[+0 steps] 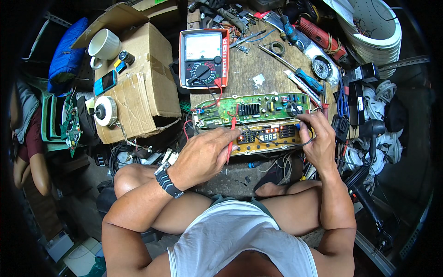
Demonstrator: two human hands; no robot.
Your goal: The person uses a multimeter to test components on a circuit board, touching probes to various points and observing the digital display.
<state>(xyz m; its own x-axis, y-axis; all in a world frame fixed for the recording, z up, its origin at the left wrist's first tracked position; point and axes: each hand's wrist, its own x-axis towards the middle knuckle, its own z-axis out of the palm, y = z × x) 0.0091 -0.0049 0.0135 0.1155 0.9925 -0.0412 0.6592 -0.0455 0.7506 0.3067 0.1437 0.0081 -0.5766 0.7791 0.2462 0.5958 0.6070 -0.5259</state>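
Green circuit board and brown display board, side by side at the near edge of our bench

Boards: both lie on the wooden bench right in front of us, green one on the far side, brown one nearer our lap. Red lights glow on the brown board, around its display window.

Left hand: fingers closed on the red probe, shaft crossing the brown board, tip end over the green one. Can't tell if the tip touches metal.

Right hand: at the right end of both boards, thumb and finger bent toward each other. Black lead runs across the brown board to it. Can't tell what the fingers grip, if anything.

Meter: analog multimeter sits in a red-and-white box beyond the boards' left end, leads coming off its lower edge.

Around us: blue-handled screwdriver past the green board, red power tool farther back. Cardboard box on our left carries a white mug and a blue phone.
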